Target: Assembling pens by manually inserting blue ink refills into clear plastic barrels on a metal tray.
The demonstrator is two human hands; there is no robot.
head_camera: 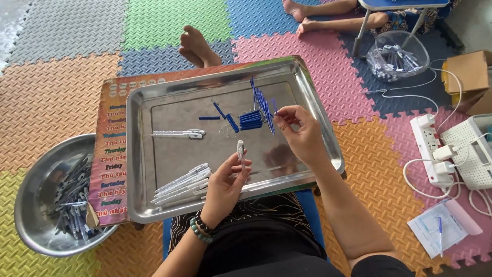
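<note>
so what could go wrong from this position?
Risks, as judgements: the right hand pinches one thin piece right beside the loose blue refills; a nudge could scatter them across the steel tray. The left hand holds a clear barrel upright by its lower end, so it could slip. The tray overhangs its board and might tip.

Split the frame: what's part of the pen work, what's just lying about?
In hand: left hand holding clear pen barrel; right hand pinching thin refill; blue refills; clear barrels; steel tray.

Lying about: round metal bowl; white power strip; cardboard box; foam mats.
</note>
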